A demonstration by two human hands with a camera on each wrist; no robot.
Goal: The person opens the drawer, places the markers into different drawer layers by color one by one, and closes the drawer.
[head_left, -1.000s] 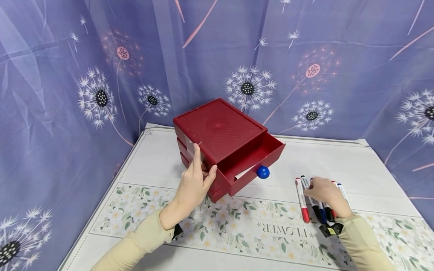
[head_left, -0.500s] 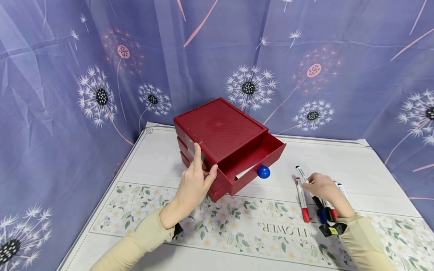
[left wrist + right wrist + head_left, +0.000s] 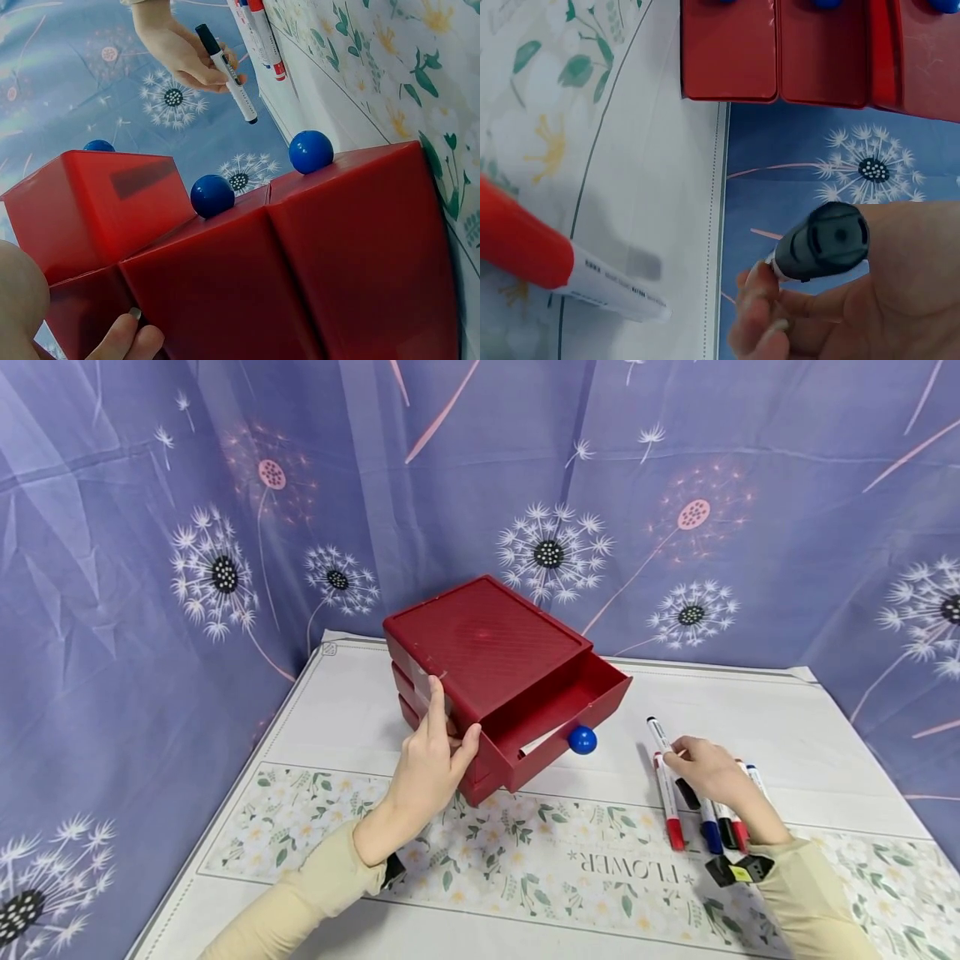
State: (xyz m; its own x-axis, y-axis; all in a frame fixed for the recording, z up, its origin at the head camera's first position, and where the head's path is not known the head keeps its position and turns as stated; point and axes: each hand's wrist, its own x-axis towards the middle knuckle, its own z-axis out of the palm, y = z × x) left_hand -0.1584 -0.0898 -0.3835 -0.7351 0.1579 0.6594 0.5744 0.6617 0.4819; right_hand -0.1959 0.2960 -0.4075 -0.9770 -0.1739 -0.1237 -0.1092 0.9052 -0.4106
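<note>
A red drawer cabinet point(image 3: 483, 639) stands at an angle on the table, its top drawer point(image 3: 536, 760) pulled out by a blue round knob point(image 3: 582, 740). My left hand point(image 3: 423, 764) rests against the cabinet's side, index finger stretched along it and thumb near the front corner. My right hand point(image 3: 716, 772) pinches a white whiteboard marker point(image 3: 234, 90) with a black cap, raised above the table. Its capped end point(image 3: 825, 241) faces the right wrist camera. Inside the open drawer lies a white marker-like item point(image 3: 542, 741), partly hidden by the drawer front.
Beside the right hand lies a red-capped marker point(image 3: 669, 806). More markers, including a blue-capped one point(image 3: 710, 831), lie under and behind that hand, partly covered. A floral mat strip point(image 3: 517, 877) crosses the white table, and a purple curtain point(image 3: 450, 518) hangs behind.
My right hand has picked the black-capped marker out of the row and lifted it slightly, away from the others. My left hand and the drawer have stayed put.
</note>
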